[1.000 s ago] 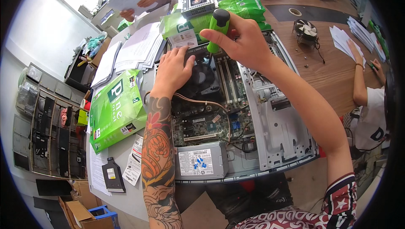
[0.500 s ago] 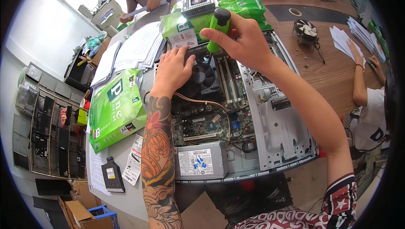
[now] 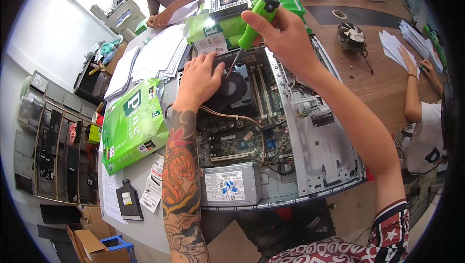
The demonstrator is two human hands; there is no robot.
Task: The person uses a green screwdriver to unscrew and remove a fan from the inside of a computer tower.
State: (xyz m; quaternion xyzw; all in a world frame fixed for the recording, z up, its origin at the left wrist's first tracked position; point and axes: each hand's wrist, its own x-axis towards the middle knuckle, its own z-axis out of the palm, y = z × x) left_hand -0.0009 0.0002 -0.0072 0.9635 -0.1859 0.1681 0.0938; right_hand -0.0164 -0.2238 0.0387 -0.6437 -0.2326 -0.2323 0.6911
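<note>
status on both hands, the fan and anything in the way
Right hand gripping green screwdriver, shaft angled down toward black fan. Left hand spread at open computer case's far left corner. Thin cable crosses circuit board, clear of screwdriver.

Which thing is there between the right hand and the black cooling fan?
The screwdriver's shaft, slanting down from the right hand toward the black cooling fan, as the head view shows.

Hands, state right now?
Left hand: open, palm down at the computer case, nothing visibly gripped.
Right hand: closed around the green-and-black screwdriver.
</note>
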